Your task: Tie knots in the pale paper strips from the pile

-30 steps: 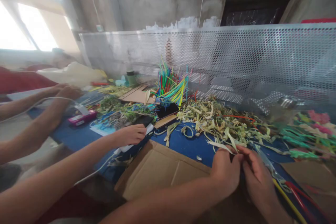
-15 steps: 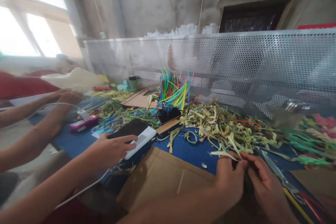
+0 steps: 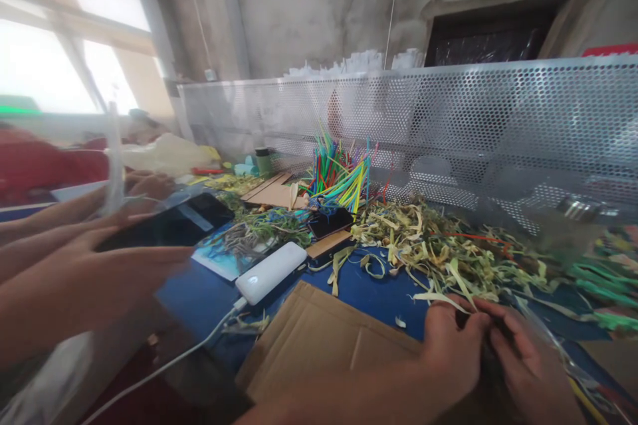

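Note:
At the lower right, my left hand [image 3: 451, 342] and my right hand [image 3: 523, 348] meet with their fingertips close together. Both are closed in a pinch on a pale dried husk strip [image 3: 443, 299], whose two ends stick out above the fingers; the part between the fingertips is hidden. Just beyond them lies a loose heap of dried husk strips [image 3: 419, 236]. Under my left forearm is a flat piece of brown cardboard [image 3: 319, 332].
A white power bank [image 3: 272, 272] with a cable lies on the blue table [image 3: 199, 292]. At left, another person's hand [image 3: 129, 265] holds a dark phone [image 3: 174, 222]. Coloured pipe cleaners [image 3: 343, 176] stand before a perforated metal screen [image 3: 448, 119]. A clear jar [image 3: 573, 232] stands at right.
The other person's hand has lifted the phone off the power bank and moved it left. The view has shifted slightly; my hands keep their pinch on the husk strip.

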Demonstrator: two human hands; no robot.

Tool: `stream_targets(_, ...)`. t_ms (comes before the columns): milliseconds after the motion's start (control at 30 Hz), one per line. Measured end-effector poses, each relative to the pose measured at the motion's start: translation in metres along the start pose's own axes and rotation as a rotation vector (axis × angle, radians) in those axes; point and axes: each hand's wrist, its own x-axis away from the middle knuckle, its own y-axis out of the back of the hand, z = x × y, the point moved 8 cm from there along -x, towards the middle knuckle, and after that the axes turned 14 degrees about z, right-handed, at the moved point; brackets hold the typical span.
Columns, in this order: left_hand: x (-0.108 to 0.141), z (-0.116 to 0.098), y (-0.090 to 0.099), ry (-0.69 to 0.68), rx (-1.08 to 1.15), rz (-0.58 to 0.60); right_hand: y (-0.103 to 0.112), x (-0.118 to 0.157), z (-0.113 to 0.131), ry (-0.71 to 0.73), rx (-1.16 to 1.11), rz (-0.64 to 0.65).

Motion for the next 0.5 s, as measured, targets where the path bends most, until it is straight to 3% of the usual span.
stream_targets(300, -0.005, 0.001, 0.003, -0.014, 0.0, -0.016, -0.003, -0.002, -0.008, 0.019, 0.0, -0.001)
stream_targets(500, -0.003, -0.012, 0.003, -0.02, -0.043, -0.015, -0.005, -0.003, -0.003, 0.005, -0.03, -0.001)
